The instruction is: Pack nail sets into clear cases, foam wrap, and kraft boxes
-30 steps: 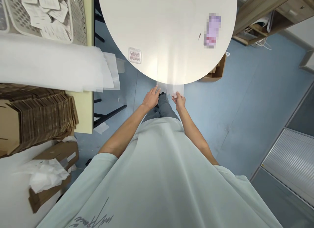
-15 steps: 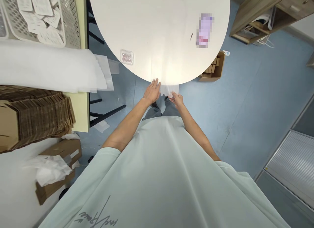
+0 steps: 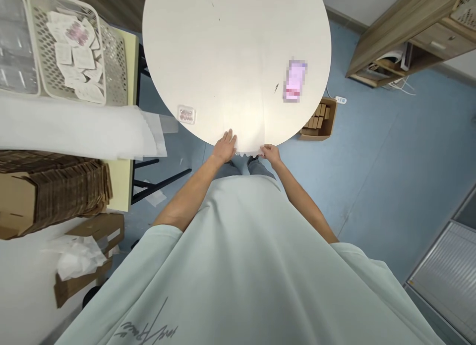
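Two hands are working at the near rim of the round worktop (image 3: 230, 47), where a thin, pale sheet (image 3: 250, 137) is lying flat with its near edge hanging just over the rim. The left hand (image 3: 225, 146) is resting on the sheet's left side, its fingers spread and flat, gripping nothing. The right hand (image 3: 271, 154) is curling at the sheet's right corner, and its fingers seem to be pinching that edge, though they are showing too small to be sure.

Judging from this, the main risk is coming from the sheet's flimsiness. With one side pressed down and the other pinched, an uneven pull is likely to be skewing, creasing or tearing it at the corner. With so much of it sitting at the rim, a loosened press could be letting it slide off onto the floor (image 3: 372, 151). A small pack (image 3: 186, 114) is lying near the rim, left of the left hand, so a sweeping forearm or dragged sheet could be nudging it over.
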Motion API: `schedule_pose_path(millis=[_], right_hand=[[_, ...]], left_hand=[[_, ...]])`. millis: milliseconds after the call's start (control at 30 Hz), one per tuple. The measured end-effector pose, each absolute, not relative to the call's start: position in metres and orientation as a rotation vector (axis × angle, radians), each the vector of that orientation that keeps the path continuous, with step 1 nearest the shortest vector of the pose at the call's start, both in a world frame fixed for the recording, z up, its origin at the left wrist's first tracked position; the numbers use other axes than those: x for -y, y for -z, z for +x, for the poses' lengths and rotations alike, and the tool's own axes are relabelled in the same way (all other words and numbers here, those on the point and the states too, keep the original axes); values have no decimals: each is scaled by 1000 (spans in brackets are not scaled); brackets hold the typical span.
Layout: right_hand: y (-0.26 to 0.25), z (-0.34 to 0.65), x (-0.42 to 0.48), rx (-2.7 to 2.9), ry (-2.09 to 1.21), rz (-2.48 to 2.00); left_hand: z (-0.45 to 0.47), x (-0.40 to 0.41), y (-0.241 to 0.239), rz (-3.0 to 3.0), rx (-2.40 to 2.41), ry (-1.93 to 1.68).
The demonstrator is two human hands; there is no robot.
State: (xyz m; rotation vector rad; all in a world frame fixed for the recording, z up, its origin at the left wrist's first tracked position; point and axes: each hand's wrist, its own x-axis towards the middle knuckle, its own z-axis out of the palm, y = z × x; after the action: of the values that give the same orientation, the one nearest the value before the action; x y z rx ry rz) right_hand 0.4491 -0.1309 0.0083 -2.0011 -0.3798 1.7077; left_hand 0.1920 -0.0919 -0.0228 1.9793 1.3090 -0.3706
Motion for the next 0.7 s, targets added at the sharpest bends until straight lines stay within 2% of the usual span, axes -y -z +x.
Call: schedule_pose_path(millis=[267, 700], right_hand=[[4, 449, 103, 573, -1698, -2041], [11, 407, 75, 464, -1564, -2153]], left_hand=[[182, 65, 22, 1966, -1295, 313], [143, -8, 28, 1980, -1279, 299]])
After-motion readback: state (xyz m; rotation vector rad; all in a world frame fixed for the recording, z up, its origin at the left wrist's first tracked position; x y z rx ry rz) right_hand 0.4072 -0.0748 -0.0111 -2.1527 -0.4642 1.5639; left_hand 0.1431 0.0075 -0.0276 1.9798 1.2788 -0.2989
